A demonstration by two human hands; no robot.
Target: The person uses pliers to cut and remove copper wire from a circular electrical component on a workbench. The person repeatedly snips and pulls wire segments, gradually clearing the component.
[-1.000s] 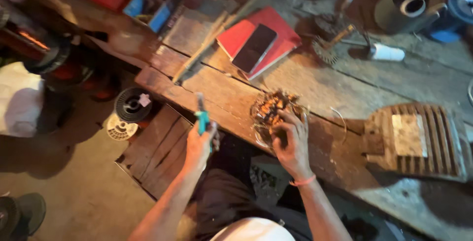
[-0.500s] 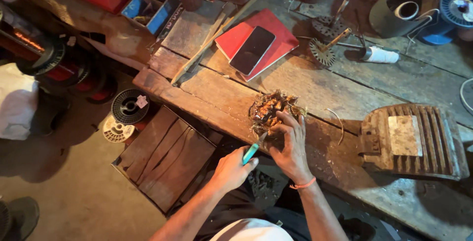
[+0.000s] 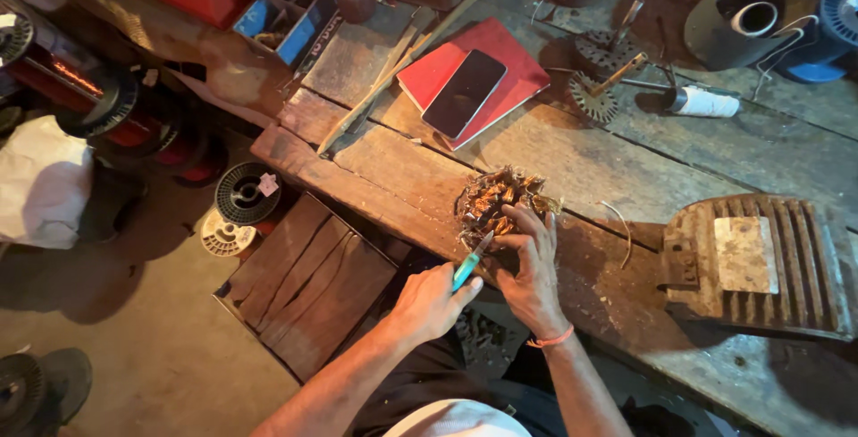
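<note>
A round bundle of copper windings lies on the worn wooden workbench near its front edge. My right hand rests over the near side of the windings, fingers spread on it and holding it steady. My left hand grips a small teal-handled tool whose metal tip points up into the lower left of the windings. A thin orange band sits on my right wrist.
A red notebook with a dark phone on it lies further back. A ribbed metal motor housing sits at the right. Wire spools and a wooden crate stand on the floor at the left.
My left hand came in from the left with the teal tool, turned it from upright to slanted, and brought its tip up to the windings. My right hand stayed on the bundle.
</note>
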